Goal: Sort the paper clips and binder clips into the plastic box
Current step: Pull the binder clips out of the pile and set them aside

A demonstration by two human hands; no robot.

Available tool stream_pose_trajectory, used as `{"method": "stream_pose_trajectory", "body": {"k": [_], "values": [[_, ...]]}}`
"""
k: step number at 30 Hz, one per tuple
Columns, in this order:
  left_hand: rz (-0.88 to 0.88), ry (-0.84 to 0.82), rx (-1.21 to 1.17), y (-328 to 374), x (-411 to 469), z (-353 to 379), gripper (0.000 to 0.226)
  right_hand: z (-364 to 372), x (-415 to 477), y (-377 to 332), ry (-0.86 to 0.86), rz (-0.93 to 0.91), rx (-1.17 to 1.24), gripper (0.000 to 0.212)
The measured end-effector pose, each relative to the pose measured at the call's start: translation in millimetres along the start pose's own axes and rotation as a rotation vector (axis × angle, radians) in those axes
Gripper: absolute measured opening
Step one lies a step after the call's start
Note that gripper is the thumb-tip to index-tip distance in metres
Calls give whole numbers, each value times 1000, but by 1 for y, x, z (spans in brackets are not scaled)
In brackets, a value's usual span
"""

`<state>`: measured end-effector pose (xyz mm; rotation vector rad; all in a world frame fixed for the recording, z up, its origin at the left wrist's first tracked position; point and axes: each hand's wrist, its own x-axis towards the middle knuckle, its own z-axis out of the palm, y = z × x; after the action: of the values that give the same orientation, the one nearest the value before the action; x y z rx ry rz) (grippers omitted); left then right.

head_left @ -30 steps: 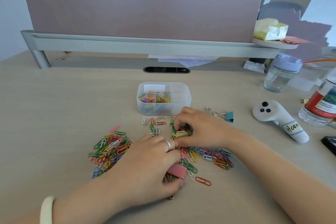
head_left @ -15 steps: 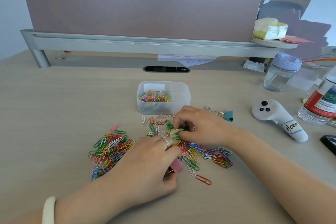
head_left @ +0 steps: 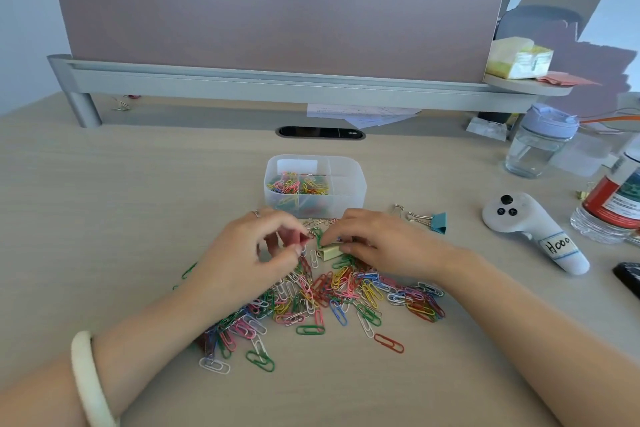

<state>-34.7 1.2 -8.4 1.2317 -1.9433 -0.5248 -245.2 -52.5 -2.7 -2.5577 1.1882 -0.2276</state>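
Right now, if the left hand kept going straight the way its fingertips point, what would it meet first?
Probably the pale yellow binder clip pinched by the right hand, just right of the left hand, which holds a small pink binder clip; depth is uncertain.

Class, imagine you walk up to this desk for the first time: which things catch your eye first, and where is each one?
First comes the bright heap of paper clips spread over the middle of the desk, under both hands. Just behind it stands the clear plastic box, with coloured clips already in its left compartments. Between them, the left hand pinches a pink binder clip and the right hand a yellow binder clip.
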Motion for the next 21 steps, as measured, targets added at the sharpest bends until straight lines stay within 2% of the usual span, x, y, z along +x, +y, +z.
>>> {"method": "stream_pose_trajectory", "body": {"k": [3, 6, 13, 21], "values": [[-49, 119, -92, -4, 4, -2, 16, -2, -1, -3, 62, 61, -37, 33], [-68, 148, -64, -5, 4, -2, 25, 6, 4, -9, 169, 108, -126, 49], [-40, 131, -12, -5, 3, -2, 28, 15, 8, -7, 254, 125, 1, 38], [-22, 142, -13, -6, 4, -4, 26, 9, 6, -4, 239, 148, 232, 35]]}}
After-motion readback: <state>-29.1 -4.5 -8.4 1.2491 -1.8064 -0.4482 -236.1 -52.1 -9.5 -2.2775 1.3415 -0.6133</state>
